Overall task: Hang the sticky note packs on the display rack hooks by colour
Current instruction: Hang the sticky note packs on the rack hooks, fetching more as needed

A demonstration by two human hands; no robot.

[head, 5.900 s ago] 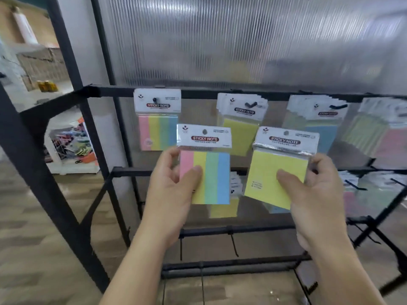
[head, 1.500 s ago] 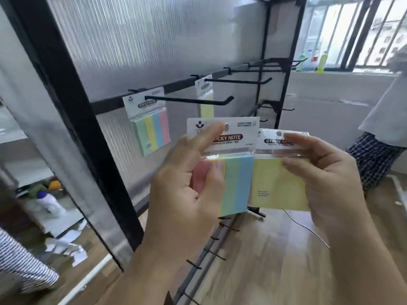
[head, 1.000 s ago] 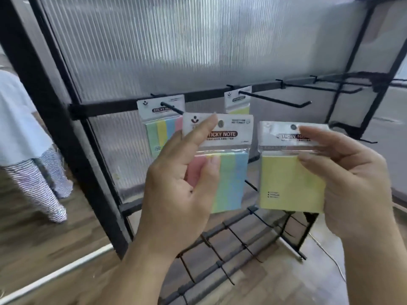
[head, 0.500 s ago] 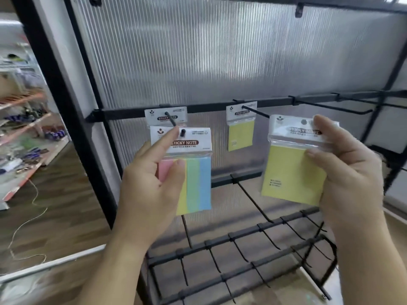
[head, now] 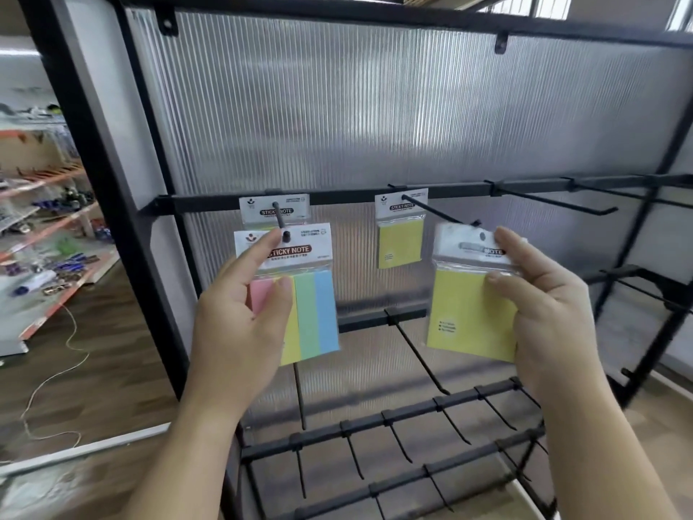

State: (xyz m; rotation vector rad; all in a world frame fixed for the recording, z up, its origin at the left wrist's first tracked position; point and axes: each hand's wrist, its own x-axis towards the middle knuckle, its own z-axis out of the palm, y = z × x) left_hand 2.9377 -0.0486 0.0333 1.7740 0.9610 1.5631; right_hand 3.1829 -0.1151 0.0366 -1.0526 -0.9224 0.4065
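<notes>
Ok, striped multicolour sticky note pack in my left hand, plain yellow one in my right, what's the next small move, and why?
Probably slide the striped pink, yellow, green and blue sticky note pack in your left hand back along the black metal hook: its tip already seems to sit in the pack's hang hole, and a matching striped pack hangs behind.

1. I read the rack frame (head: pixel 202 204), running across the middle and down the left, as black metal with a matt painted finish.
2. The back panel (head: pixel 375 106) in the upper middle looks like translucent ribbed plastic with a slight sheen.
3. The hooks (head: pixel 555 203) at centre right are thin, smooth black metal rod.
4. The striped pack (head: pixel 315 309) at centre left has a glossy clear plastic sleeve over matt paper.
5. The yellow pack (head: pixel 465 313) at centre right shows the same film, glaring at its header.
6. The floor (head: pixel 112 350) at lower left looks like low-sheen wood planks.
</notes>
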